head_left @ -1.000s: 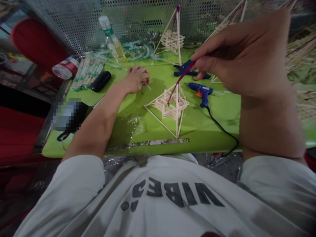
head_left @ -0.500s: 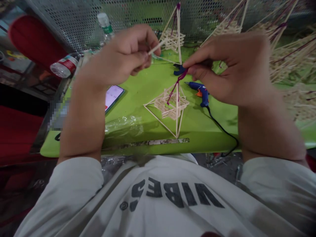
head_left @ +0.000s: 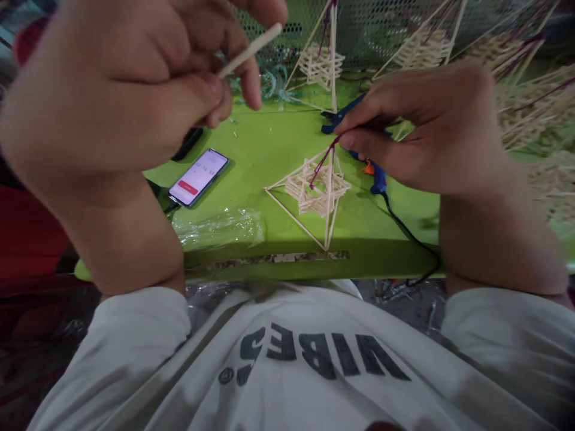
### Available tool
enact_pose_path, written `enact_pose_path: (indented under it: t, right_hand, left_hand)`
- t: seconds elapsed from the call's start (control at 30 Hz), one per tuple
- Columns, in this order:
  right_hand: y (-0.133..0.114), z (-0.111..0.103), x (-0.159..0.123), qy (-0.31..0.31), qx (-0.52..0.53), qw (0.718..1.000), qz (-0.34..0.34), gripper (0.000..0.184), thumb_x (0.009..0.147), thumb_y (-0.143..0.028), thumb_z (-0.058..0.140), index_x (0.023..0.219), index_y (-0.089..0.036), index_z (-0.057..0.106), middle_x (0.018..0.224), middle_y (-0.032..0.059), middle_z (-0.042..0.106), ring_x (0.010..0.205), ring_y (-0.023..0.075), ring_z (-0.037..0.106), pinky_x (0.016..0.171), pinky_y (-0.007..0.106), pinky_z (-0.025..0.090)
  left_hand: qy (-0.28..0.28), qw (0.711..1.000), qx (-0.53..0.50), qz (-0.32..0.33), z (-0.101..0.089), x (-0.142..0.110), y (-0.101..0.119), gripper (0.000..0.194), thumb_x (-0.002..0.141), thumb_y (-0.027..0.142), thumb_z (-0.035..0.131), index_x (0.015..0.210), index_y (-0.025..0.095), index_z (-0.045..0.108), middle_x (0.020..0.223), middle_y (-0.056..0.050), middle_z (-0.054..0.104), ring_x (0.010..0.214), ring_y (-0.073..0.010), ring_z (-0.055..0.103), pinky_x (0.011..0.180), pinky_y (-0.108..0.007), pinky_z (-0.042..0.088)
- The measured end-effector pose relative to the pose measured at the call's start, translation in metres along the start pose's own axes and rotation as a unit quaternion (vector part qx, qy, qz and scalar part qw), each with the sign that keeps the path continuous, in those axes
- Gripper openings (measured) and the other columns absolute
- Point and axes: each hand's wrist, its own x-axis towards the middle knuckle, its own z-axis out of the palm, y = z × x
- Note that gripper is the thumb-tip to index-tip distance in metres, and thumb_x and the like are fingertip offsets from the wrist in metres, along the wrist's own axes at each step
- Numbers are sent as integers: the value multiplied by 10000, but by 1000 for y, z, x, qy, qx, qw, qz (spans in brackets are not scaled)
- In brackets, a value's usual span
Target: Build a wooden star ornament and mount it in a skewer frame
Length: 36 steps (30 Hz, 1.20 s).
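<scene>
My left hand, large and near the camera at upper left, is closed on a thin pale wooden stick pinched between thumb and fingers. My right hand is closed in a pinch on a purple string. That string runs down to the top of a pyramid frame of thin sticks with a lattice of stacked sticks inside it. The pyramid stands on the green table. Just behind my right fingertips lies a blue-handled tool, partly hidden. A blue glue gun lies under my right hand, mostly covered.
A lit phone lies at left, with clear plastic wrap in front of it. Another stick pyramid stands behind, and several more crowd the right. A black cord trails over the table's front edge.
My left hand has moved left and up, nearer the camera, still with the stick, uncovering the phone. My right hand keeps the string and has barely shifted.
</scene>
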Motion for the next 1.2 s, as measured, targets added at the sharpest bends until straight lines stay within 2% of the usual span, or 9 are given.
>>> enact_pose_path:
  t: [0.03, 0.07, 0.13, 0.23, 0.47, 0.63, 0.83, 1.03, 1.2]
  right_hand:
    - [-2, -3, 1, 12, -15, 1000, -16, 84, 1061, -290, 912, 1016, -361, 912, 900, 6, 887, 755, 201, 775, 713, 405, 572]
    - [-3, -5, 1, 21, -27, 999, -28, 98, 1060, -266, 913, 1017, -354, 917, 906, 8, 896, 769, 203, 794, 718, 407, 568]
    - [-4, -11, 1, 28, -53, 998, -34, 121, 1063, -238, 901, 1047, -355, 931, 918, 9, 905, 815, 218, 831, 745, 418, 571]
    - [-1, -18, -3, 16, -105, 993, -56, 149, 1087, -259, 861, 1134, -376, 940, 995, 21, 926, 935, 265, 879, 809, 459, 579]
    - [3, -32, -10, -27, -231, 971, -56, 226, 1142, -333, 794, 1292, -467, 896, 1053, -7, 920, 1024, 248, 874, 830, 460, 613]
    - [3, -34, -12, -27, -308, 950, -53, 187, 1229, -462, 693, 1247, -370, 855, 1077, 40, 880, 1026, 272, 862, 833, 470, 612]
    - [8, -31, 0, -13, -305, 952, -11, 260, 1117, -653, 805, 1077, -400, 848, 1035, 49, 866, 906, 279, 796, 824, 525, 569]
    - [17, -24, 5, 1, -275, 959, -69, 184, 1113, -289, 681, 1156, -415, 807, 1097, 41, 888, 956, 277, 814, 806, 506, 529]
    - [34, -12, 6, 65, -170, 978, -103, 109, 1174, -349, 711, 1116, -353, 803, 1048, 59, 890, 959, 264, 833, 831, 460, 580]
  left_hand:
    - [-45, 993, 46, -99, 5, 7, 10, 695, 1108, 247, 504, 1790, 241, 637, 1206, -11, 734, 1213, -200, 826, 985, -419, 596]
    - [-16, 990, 65, -126, 12, 13, 17, 669, 1097, 174, 497, 1735, 183, 699, 1270, -37, 757, 1160, -157, 792, 946, -345, 576]
    - [29, 993, 44, -108, 27, 23, 20, 561, 1058, 82, 564, 1539, 110, 851, 1264, -56, 803, 923, -71, 712, 825, -253, 521]
    - [98, 990, -9, -101, 52, 31, 5, 488, 1024, -38, 596, 1338, 117, 936, 1182, -64, 849, 883, -81, 716, 769, -250, 519]
    - [173, 979, -57, -97, 89, 38, -3, 178, 1050, 57, 813, 1057, 187, 934, 914, -40, 851, 738, -124, 731, 682, -344, 525]
    - [160, 976, -78, -127, 101, 46, 4, 255, 987, 38, 779, 976, 256, 911, 929, -8, 871, 786, -163, 718, 747, -400, 539]
    - [135, 977, -81, -145, 109, 56, 7, 209, 1000, 75, 801, 928, 249, 891, 846, 6, 834, 743, -162, 637, 793, -401, 539]
    - [87, 980, -104, -145, 109, 55, 6, 96, 1009, 166, 812, 1011, 249, 859, 912, -6, 842, 852, -190, 665, 905, -394, 565]
    - [97, 972, -155, -148, 108, 50, 5, 157, 968, 223, 828, 1094, 291, 765, 899, -8, 816, 831, -205, 732, 809, -438, 533]
